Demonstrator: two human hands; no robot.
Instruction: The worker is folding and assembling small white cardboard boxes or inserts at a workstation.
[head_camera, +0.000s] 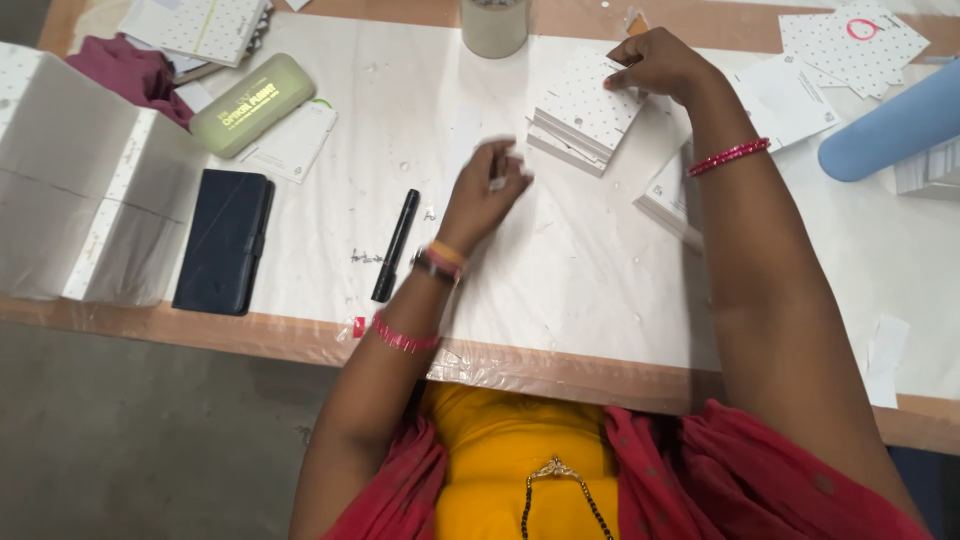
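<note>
The right hand (655, 62) rests on a stack of white dotted paper cards (585, 115). The left hand (487, 190) hovers nearby — fingers curled — beside a black marker pen (396, 245).

Left hand (487, 190) loosely curled, blurred; right hand (655, 62) reaching forward, fingers bent.

A wooden table (300, 338) under a clear plastic sheet (560, 270), crowded with paper goods

On it lie a black marker (396, 245), a dark blue wallet case (224, 240), a pale green spectacle case (252, 103), a maroon cloth (128, 70), a stack of dotted white cards (585, 115), a second card stack (668, 195), loose cards (850, 45), a blue roll (890, 125), a grey cup (494, 25) and folded white boxes (80, 190)
</note>
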